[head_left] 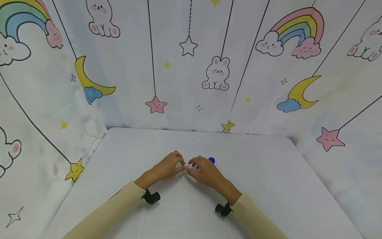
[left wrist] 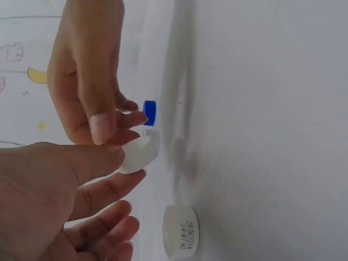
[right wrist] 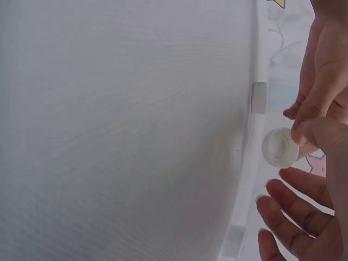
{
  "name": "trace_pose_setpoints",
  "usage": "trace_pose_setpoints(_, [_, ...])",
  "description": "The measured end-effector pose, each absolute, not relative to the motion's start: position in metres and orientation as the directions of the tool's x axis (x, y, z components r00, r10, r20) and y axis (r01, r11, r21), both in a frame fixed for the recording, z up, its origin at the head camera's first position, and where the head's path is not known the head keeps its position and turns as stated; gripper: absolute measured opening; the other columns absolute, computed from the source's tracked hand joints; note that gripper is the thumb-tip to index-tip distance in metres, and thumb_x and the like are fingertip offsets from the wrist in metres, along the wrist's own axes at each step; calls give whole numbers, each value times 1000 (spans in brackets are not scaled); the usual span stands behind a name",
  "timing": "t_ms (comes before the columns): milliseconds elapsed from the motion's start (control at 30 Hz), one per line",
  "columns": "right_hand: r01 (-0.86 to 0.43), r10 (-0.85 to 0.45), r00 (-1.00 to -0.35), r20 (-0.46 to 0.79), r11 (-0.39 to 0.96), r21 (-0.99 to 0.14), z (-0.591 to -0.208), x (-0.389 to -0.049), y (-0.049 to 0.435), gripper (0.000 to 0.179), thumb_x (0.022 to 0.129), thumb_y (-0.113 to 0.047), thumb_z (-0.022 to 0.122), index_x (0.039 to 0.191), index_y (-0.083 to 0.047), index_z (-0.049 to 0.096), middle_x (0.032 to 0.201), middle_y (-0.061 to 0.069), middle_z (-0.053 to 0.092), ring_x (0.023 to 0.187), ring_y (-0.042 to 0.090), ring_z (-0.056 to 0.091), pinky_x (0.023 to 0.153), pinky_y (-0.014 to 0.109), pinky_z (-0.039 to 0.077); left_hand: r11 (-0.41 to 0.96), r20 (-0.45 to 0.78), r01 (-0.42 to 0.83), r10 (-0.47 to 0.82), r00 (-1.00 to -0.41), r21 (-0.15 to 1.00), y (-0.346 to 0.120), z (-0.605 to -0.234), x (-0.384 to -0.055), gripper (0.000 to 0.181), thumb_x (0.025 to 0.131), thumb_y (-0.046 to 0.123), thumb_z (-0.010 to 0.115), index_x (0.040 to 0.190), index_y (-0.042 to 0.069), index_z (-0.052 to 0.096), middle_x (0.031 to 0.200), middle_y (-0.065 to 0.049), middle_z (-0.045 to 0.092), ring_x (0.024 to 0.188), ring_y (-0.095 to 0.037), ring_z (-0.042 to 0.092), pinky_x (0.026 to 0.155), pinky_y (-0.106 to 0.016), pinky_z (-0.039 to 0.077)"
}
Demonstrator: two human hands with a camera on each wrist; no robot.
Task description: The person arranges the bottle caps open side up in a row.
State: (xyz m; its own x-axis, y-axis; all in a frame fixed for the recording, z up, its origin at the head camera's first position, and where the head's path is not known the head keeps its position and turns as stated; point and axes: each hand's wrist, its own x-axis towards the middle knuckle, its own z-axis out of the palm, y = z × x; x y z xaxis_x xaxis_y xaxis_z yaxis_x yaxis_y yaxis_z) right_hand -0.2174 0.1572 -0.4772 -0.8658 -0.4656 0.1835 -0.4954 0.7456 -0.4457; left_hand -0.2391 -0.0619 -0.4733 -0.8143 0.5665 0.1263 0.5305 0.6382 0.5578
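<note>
White cartoon-printed backdrop point(head_left: 128, 66), upper frame, above a finely textured white tabletop point(head_left: 253, 179). Left to right at centre: left hand point(head_left: 169, 165), thumb and forefinger pinching a round, hollow, whitish translucent cap point(left wrist: 143, 152); right hand point(head_left: 207, 171), fingers parted, loosely bent, contact uncertain; round blue cap point(head_left: 211, 160). Lower centre, left wrist view: short white cylinder point(left wrist: 181, 231), dark-printed side.

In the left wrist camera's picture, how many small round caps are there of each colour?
Small blue round plastic cap: 1
Small whitish round plastic caps: 2 (the held whitish cap and the number-printed whitish cap)
Total: 3
</note>
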Motion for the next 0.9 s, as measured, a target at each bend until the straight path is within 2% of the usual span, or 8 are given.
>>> trace_pose_setpoints(200, [-533,-492,-846,207,756,-380,-480,-215,157,43,90,-46,84,119,-17,73,106,0,69,94,13,66,77,28,57,612,89,492,568,-818,619,-65,-474,-243,18,102,20,72,99,3,79,120,-16,61,116,-32,61,101,-51,52])
trace_pose_setpoints(333, [-547,-498,-837,226,766,-337,-481,-215,156,39,90,-41,85,120,-17,74,106,-1,70,94,13,67,80,28,59,617,33,419,537,-843,666,-66,-474,-244,20,103,22,71,99,5,80,121,-14,61,116,-31,60,99,-50,52])
trace_pose_setpoints(500, [-557,-502,-831,241,757,-342,-481,-217,156,33,91,-31,85,119,-16,74,105,-3,69,94,11,66,81,26,58,621,-25,345,507,-861,704,-66,-471,-244,23,104,26,69,99,8,81,122,-10,61,117,-27,59,98,-48,52])
trace_pose_setpoints(767, [-547,-498,-837,228,746,-380,-481,-219,157,31,92,-28,84,118,-13,75,102,-3,69,92,11,66,79,26,58,593,31,398,531,-847,700,-66,-474,-242,20,104,23,68,103,6,79,119,-13,60,112,-28,59,96,-49,52])
trace_pose_setpoints(900, [-538,-494,-843,215,751,-384,-483,-220,157,30,93,-28,83,118,-13,76,101,-3,69,92,11,66,80,26,57,580,56,440,561,-826,686,-66,-475,-240,17,104,22,69,113,8,74,126,-17,58,120,-32,56,102,-54,49])
